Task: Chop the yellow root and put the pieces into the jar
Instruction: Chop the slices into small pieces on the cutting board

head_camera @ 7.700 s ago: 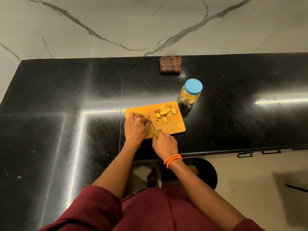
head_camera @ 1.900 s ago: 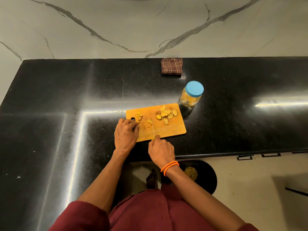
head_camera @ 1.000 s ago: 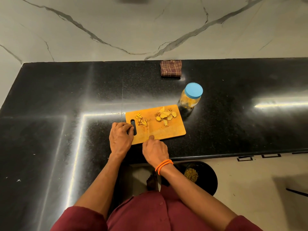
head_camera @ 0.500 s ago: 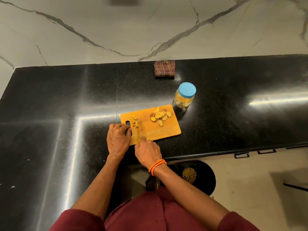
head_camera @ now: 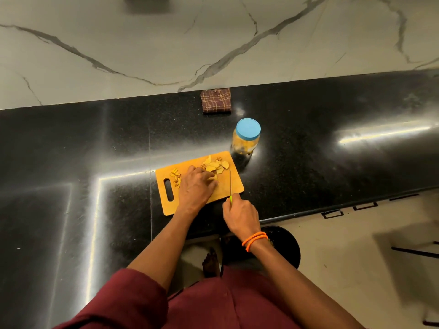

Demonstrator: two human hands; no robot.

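Note:
An orange cutting board [head_camera: 228, 189] lies on the black counter near its front edge. A pile of yellow root slices [head_camera: 216, 165] sits at the board's far right, and a small heap of chopped bits [head_camera: 176, 178] lies by the handle slot. My left hand [head_camera: 196, 186] reaches over the board, its fingertips curled on a slice at the near edge of the pile. My right hand [head_camera: 241, 213] grips a green-handled knife [head_camera: 230, 184], whose blade points away along the board's right side. A jar [head_camera: 245, 141] with a blue lid on stands just behind the board's right corner and holds yellow pieces.
A folded checked cloth [head_camera: 215, 100] lies against the marble wall behind the jar. On the floor below the counter edge stands a black bin [head_camera: 288, 248], partly hidden by my right arm. The counter edge runs just right of my right hand.
My left hand has moved from the board's handle end rightward onto the slice pile. My right hand and the knife have shifted to the board's right side.

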